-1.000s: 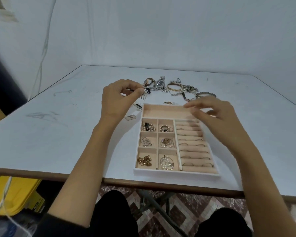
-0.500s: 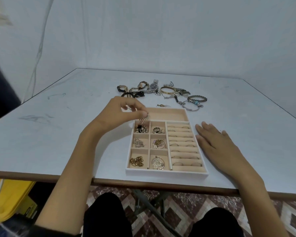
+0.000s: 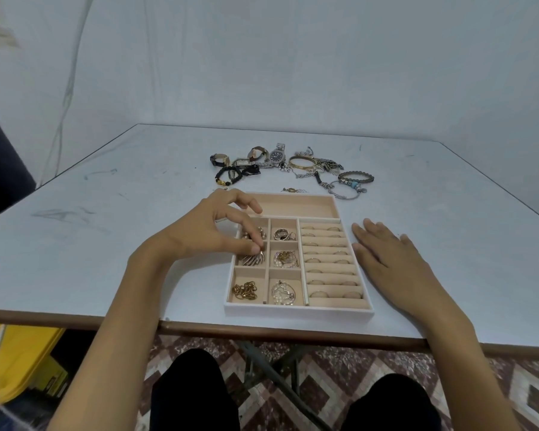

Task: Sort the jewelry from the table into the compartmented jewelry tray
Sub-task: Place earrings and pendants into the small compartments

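Observation:
The beige compartmented jewelry tray point(image 3: 297, 309) lies near the table's front edge, with small pieces in its six square cells and rings in the ring rolls on the right. My left hand point(image 3: 212, 230) hovers over the tray's left column and pinches a silver fan-shaped piece point(image 3: 253, 259) that sits in the middle left cell. My right hand point(image 3: 389, 259) lies flat on the table beside the tray's right wall. Behind the tray lies a loose pile of watches point(image 3: 276, 156), a gold bangle point(image 3: 302, 162) and beaded bracelets point(image 3: 354, 177).
A small gold piece point(image 3: 291, 190) lies just behind the tray's far wall. A black beaded bracelet point(image 3: 227, 176) sits at the pile's left. The white table point(image 3: 106, 231) ends close to my knees; a yellow bin point(image 3: 16, 359) stands on the floor at the left.
My left hand brought the fan-shaped piece from behind the tray down into the middle left cell. My right hand dropped from above the tray to lie flat on the table at its right.

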